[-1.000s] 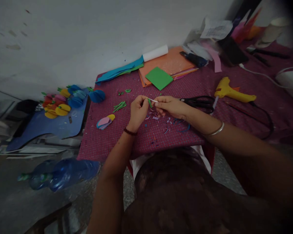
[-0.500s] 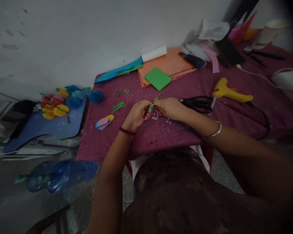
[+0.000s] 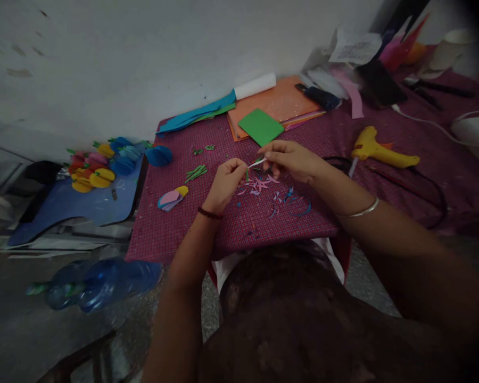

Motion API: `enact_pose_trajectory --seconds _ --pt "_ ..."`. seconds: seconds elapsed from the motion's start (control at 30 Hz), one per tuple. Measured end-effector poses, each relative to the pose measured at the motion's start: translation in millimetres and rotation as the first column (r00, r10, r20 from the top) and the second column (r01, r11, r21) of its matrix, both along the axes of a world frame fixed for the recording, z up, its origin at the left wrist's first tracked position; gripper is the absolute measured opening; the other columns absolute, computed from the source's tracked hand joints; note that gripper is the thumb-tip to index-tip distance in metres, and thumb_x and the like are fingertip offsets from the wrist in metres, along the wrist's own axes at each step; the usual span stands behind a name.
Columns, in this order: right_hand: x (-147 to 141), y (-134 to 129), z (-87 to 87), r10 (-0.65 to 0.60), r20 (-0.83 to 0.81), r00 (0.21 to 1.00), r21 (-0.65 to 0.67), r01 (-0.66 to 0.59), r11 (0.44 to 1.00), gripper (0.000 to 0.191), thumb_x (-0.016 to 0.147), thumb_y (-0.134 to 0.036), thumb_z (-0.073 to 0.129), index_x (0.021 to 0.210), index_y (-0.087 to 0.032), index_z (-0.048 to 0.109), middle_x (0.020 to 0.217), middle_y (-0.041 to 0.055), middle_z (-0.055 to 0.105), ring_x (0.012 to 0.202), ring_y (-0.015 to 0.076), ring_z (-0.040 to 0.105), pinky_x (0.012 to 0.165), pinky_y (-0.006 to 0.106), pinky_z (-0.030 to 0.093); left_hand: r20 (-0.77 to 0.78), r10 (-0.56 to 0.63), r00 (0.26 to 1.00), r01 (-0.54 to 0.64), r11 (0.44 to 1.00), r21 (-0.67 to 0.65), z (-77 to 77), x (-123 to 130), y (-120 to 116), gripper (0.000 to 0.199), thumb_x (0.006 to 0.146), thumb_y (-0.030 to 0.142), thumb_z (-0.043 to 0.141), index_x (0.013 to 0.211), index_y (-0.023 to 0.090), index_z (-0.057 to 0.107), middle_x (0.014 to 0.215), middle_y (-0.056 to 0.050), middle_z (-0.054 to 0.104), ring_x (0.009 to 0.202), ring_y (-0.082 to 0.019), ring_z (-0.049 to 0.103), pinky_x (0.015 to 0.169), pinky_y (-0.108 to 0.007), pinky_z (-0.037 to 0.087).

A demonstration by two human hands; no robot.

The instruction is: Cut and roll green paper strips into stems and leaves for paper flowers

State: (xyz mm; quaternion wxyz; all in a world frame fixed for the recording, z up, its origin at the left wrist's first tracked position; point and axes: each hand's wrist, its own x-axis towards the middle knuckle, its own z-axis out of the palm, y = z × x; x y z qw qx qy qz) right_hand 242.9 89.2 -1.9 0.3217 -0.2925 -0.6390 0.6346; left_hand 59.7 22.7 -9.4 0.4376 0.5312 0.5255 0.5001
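Observation:
Over the middle of the cloth, my left hand point(image 3: 227, 183) pinches a small green strip point(image 3: 247, 174) between thumb and fingers. A thin white strip point(image 3: 257, 163) runs from those fingertips to my right hand point(image 3: 289, 159), whose thumb and forefinger are closed on its other end. Pink paper scraps point(image 3: 259, 183) lie just below both hands, with blue scraps point(image 3: 290, 196) to their right. Left of my left hand sit cut green strips point(image 3: 195, 173) and a stack of coloured paper ovals point(image 3: 171, 198). Black scissors point(image 3: 338, 159) are mostly hidden behind my right wrist.
A green square sheet point(image 3: 260, 126) rests on orange sheets point(image 3: 291, 101) near the wall. A yellow glue gun point(image 3: 383, 149) with its cord lies at right. Folded paper ornaments point(image 3: 104, 165) cover part of a blue board point(image 3: 75, 199) at left. Plastic bottles point(image 3: 99, 284) are on the floor.
My right hand has drawn away to the right and slightly up, and the white strip now stretches visibly between my hands. The left hand still holds the green strip.

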Motion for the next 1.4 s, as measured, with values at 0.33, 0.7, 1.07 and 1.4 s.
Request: enact_pose_trajectory --seconds 0.33,0.7,1.07,1.4 --pt "-1.6 -9.5 8.0 0.015 0.093 0.996 0.182 -0.032 0.983 0.009 0.088 -0.025 0.058 0.085 -0.017 0.059 0.05 -0.0057 0.053 0.04 0.0062 0.043 0.044 0.021 0.032 0.072 -0.306 0.949 0.314 0.932 -0.183 -2.5 -5.9 -4.3 0.02 0.081 0.027 0.059 0.065 0.016 0.053 0.055 0.004 0.053 0.044 -0.003 0.042 0.044 -0.017 0.031" --pt "-11.2 -13.6 0.0 -0.104 -0.008 0.995 0.178 0.104 0.979 0.008 0.087 -0.025 0.057 0.092 -0.021 0.052 0.05 -0.0084 0.049 0.039 0.0079 0.041 0.042 0.022 0.03 -0.161 -0.067 0.985 0.085 0.991 0.104 -12.0 14.9 -0.2 0.02 0.083 0.023 0.056 0.065 0.017 0.05 0.057 0.005 0.046 0.051 -0.006 0.039 0.052 -0.021 0.032" --pt "-9.2 -20.9 12.0 -0.067 -0.159 0.985 -0.039 0.061 0.997 0.029 0.09 -0.04 0.054 0.075 -0.016 0.054 0.057 -0.0025 0.055 0.042 0.0056 0.044 0.04 0.019 0.035 -0.334 0.213 0.918 -0.102 0.942 0.318 -10.5 9.9 3.7 0.017 0.08 0.014 0.055 0.064 0.018 0.051 0.059 0.004 0.048 0.057 -0.009 0.043 0.056 -0.023 0.032" --pt "-16.8 -21.5 -1.7 -0.027 -0.072 0.997 0.197 0.041 0.98 0.005 0.088 -0.014 0.054 0.091 -0.017 0.056 0.066 -0.0044 0.06 0.047 0.0048 0.047 0.045 0.017 0.036 0.389 -0.049 0.92 0.105 0.987 -0.123 -0.3 -1.6 0.0 0.028 0.081 0.034 0.062 0.065 0.018 0.045 0.057 0.005 0.044 0.046 -0.004 0.04 0.044 -0.017 0.031"
